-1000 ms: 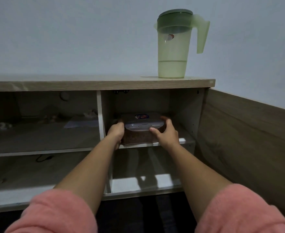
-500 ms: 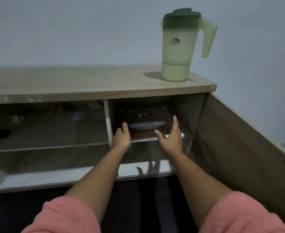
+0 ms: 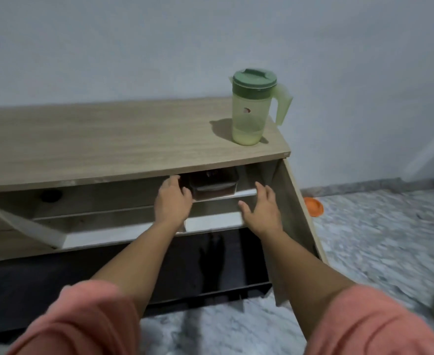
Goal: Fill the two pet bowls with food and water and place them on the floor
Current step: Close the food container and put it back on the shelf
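Two loose hands, left hand [image 3: 173, 201] and right hand [image 3: 262, 213], flank shelved food container [image 3: 212, 184]

pitcher [image 3: 251, 111] pale green | sleeves [image 3: 82, 321] pink | bowl [image 3: 313, 206] orange

Lidded food container [image 3: 213, 184] on shelf; green pitcher [image 3: 251, 108] upright atop cabinet.

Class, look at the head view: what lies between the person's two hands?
In the head view, the lidded food container sits on the cabinet shelf between the left hand and right hand.
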Action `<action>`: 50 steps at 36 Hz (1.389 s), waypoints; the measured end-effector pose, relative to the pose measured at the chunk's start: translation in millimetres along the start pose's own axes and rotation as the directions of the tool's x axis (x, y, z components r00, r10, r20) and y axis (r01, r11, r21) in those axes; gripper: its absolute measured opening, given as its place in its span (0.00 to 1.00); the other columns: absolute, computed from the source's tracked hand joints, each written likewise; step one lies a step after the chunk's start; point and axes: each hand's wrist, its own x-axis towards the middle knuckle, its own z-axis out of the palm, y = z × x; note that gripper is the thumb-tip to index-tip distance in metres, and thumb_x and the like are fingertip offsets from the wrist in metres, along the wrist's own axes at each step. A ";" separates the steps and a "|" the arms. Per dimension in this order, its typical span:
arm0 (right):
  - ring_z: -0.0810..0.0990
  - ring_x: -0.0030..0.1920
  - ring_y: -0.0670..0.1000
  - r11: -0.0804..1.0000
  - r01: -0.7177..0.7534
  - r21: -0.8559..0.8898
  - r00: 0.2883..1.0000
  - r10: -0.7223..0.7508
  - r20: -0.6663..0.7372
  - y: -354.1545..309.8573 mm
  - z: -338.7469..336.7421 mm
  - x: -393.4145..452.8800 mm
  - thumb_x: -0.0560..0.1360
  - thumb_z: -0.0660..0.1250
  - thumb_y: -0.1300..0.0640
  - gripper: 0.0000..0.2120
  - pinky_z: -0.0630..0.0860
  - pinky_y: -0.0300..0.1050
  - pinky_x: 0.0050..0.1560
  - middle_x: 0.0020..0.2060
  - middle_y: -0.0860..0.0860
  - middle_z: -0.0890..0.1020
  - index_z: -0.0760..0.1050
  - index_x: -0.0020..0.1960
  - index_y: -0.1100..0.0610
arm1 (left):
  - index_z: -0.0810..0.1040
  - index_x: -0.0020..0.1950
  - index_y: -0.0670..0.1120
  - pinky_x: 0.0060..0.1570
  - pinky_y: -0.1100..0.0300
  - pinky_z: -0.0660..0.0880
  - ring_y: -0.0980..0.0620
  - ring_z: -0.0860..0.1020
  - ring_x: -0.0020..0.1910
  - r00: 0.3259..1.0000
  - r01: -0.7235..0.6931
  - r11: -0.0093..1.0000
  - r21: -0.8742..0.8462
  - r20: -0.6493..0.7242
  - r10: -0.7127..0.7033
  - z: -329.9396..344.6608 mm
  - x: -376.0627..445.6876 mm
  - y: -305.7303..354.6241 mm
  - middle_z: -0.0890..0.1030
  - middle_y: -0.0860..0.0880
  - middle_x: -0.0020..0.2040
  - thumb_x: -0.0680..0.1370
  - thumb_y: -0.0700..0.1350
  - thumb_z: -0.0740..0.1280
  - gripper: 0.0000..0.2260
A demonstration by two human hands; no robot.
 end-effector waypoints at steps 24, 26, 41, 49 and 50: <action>0.63 0.72 0.61 0.856 -0.475 -0.206 0.866 0.496 0.064 1.7 -64.6 -21.8 0.78 0.59 0.57 0.28 0.64 0.53 0.71 0.74 0.59 0.60 0.55 0.75 0.64 | 0.38 0.79 0.48 0.74 0.39 0.45 0.49 0.40 0.79 0.818 -0.117 0.883 0.454 0.548 -0.174 -56.7 65.9 -10.2 0.37 0.51 0.79 0.80 0.41 0.57 0.34; 0.67 0.70 0.61 0.855 -0.496 -0.152 0.859 0.508 0.058 -1.4 -62.1 -20.9 0.78 0.56 0.61 0.25 0.67 0.53 0.68 0.72 0.59 0.64 0.58 0.74 0.63 | 0.37 0.79 0.49 0.74 0.39 0.45 0.50 0.40 0.79 0.806 -0.133 0.881 0.455 0.567 -0.171 -60.2 67.0 -10.4 0.36 0.52 0.79 0.80 0.39 0.57 0.35; 0.73 0.64 0.63 0.784 -0.619 0.046 0.777 0.603 0.178 -56.9 -4.5 -8.9 0.78 0.61 0.56 0.20 0.72 0.47 0.58 0.63 0.63 0.75 0.68 0.67 0.64 | 0.36 0.78 0.47 0.74 0.39 0.45 0.48 0.38 0.78 0.759 -0.156 0.887 0.435 0.627 -0.175 -68.5 70.4 -2.5 0.35 0.50 0.78 0.78 0.32 0.55 0.36; 0.72 0.65 0.60 0.719 -0.676 0.162 0.726 0.612 0.312 -97.6 34.4 29.0 0.82 0.56 0.53 0.22 0.69 0.45 0.58 0.65 0.61 0.74 0.67 0.69 0.67 | 0.35 0.78 0.48 0.75 0.41 0.45 0.50 0.36 0.78 0.743 -0.128 0.902 0.412 0.643 -0.189 -73.1 69.4 0.3 0.33 0.51 0.78 0.77 0.29 0.53 0.38; 0.73 0.65 0.60 0.707 -0.683 0.182 0.722 0.615 0.318 -101.7 39.0 33.4 0.82 0.56 0.52 0.22 0.69 0.45 0.56 0.64 0.61 0.75 0.67 0.69 0.67 | 0.36 0.78 0.49 0.75 0.41 0.45 0.51 0.36 0.78 0.740 -0.124 0.906 0.404 0.647 -0.187 -73.8 70.3 0.9 0.34 0.52 0.78 0.77 0.30 0.54 0.38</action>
